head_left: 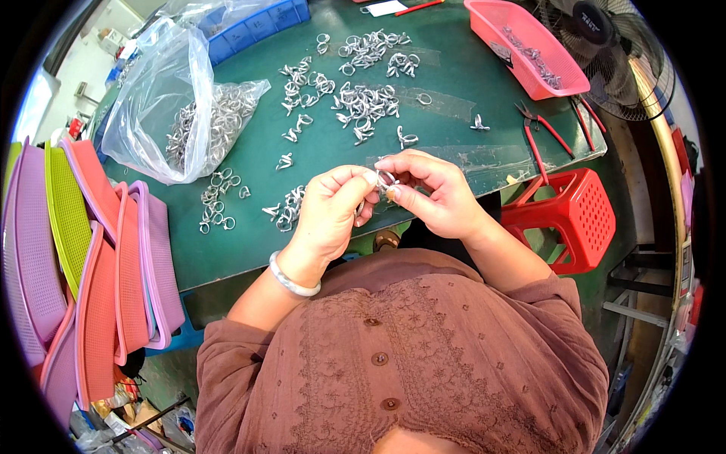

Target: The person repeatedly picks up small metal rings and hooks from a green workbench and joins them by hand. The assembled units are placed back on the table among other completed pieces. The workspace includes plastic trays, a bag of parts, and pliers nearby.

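Observation:
Near the table's front edge, my left hand [330,203] and my right hand [435,193] meet, with fingertips pinched on a small silvery metal ring clip [386,180]. Part of the clip is covered by the fingers. To the left of my left hand lies a small group of similar clips [287,209], and another group [219,200] rests further left. Beyond my hands are larger heaps of clips [367,104] on the green table [249,234]. A few single ones lie scattered among them.
A clear plastic bag [155,113] of clips stands at left, before a blue crate [257,30]. At right are a pink basket [522,49], red-handled pliers [541,129], a fan [605,53] and a red stool [571,219]. Stacked plastic baskets [98,265] crowd the left side.

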